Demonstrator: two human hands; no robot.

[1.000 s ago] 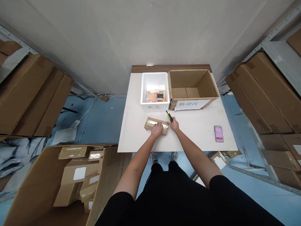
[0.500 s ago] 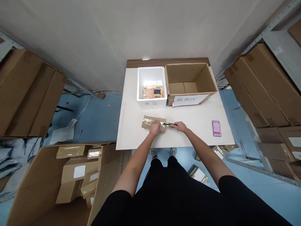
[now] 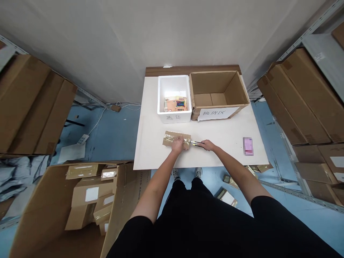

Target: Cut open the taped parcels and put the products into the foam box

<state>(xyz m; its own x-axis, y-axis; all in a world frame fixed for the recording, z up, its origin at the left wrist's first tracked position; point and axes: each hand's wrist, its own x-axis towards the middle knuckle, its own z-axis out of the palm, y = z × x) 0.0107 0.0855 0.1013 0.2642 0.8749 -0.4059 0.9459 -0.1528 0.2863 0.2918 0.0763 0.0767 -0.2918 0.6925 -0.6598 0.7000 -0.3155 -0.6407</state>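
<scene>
Brown parcel (image 3: 169,138), left hand (image 3: 177,144) atop, grip unclear; right hand (image 3: 208,144) clasping cutter (image 3: 197,143), box label (image 3: 217,113) reading 换货区

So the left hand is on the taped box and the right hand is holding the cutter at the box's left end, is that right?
Not quite: the cutter is at the right end of the taped box, as the head view shows. The left hand is on the box and the right hand is holding the cutter.

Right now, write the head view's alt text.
A person's left grip rests on a taped cardboard parcel; the right grip holds a utility knife at the parcel's right end. Behind, on a white table, stand a foam box and an open carton.
</scene>
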